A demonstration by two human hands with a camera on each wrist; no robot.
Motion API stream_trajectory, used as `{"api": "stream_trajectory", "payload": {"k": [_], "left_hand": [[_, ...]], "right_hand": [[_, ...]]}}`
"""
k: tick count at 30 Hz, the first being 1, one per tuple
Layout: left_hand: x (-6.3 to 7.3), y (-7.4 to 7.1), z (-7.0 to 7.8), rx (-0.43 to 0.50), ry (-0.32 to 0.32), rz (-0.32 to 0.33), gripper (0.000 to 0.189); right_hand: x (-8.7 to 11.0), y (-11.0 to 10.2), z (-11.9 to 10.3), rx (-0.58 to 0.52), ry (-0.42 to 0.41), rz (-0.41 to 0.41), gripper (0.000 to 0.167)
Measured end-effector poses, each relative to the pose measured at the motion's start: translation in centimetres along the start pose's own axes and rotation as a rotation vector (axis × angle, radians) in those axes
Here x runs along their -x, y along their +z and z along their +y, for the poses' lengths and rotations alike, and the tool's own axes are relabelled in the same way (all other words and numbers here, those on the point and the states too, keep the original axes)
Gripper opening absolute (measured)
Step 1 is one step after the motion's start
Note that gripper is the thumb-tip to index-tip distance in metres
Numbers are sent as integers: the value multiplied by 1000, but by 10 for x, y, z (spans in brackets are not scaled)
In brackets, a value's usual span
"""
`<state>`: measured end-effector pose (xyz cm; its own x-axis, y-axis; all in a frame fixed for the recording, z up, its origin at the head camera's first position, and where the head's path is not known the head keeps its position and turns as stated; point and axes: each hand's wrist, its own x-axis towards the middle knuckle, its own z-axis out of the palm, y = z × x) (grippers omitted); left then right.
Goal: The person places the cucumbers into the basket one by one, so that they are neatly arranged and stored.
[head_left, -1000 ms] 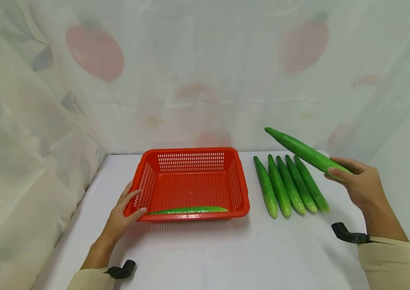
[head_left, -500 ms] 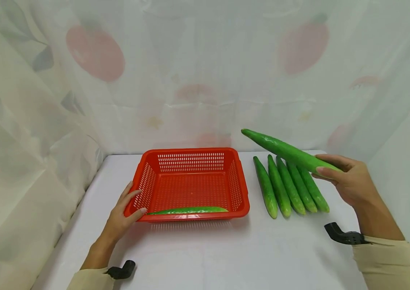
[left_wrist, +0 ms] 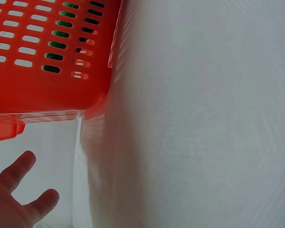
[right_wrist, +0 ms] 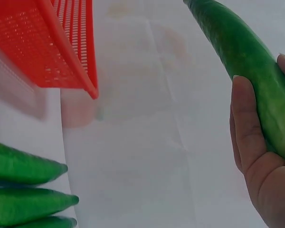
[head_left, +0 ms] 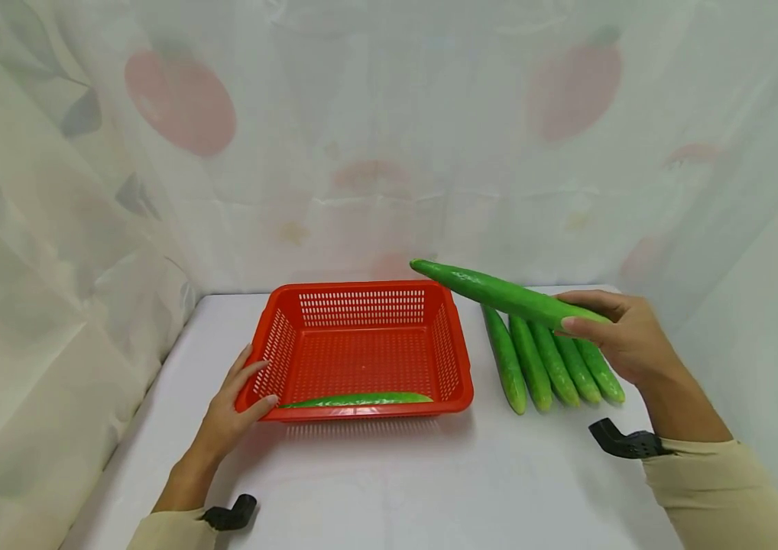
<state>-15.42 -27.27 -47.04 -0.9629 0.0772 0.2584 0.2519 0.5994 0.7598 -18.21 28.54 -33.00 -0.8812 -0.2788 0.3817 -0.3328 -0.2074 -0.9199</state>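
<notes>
My right hand [head_left: 626, 336] grips a long green cucumber [head_left: 492, 294] near its paler end. The cucumber is raised over the table, its dark tip pointing left above the basket's back right corner. In the right wrist view, fingers and thumb lie on either side of the cucumber [right_wrist: 249, 61]. My left hand [head_left: 229, 409] rests at the front left corner of a red perforated basket [head_left: 364, 413], with fairly straight, spread fingers at the rim. Inside the basket, one cucumber [head_left: 361, 399] lies along the front wall, partly hidden by the rim.
Several cucumbers [head_left: 535, 374] lie side by side to the right of the basket, their far ends behind the held one. White cloth covers the table [head_left: 389, 489]. A pale printed curtain [head_left: 375, 122] hangs behind, with cloth on both sides.
My right hand has carried the cucumber leftward, and its tip has dropped slightly as it swung toward level. The left hand and the basket have stayed put.
</notes>
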Motion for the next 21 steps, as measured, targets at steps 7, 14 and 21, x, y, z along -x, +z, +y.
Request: {"api": "stream_trajectory", "payload": {"k": [7, 14, 21], "left_hand": [[0, 0, 0, 11, 1, -3, 58], [1, 0, 1, 10, -1, -2, 59], [0, 0, 0, 3, -4, -2, 59]], "right_hand": [[-11, 16, 9, 81, 47, -14, 32], [-20, 31, 19, 242, 138, 3, 30], [-30, 46, 31, 322, 215, -28, 33]]}}
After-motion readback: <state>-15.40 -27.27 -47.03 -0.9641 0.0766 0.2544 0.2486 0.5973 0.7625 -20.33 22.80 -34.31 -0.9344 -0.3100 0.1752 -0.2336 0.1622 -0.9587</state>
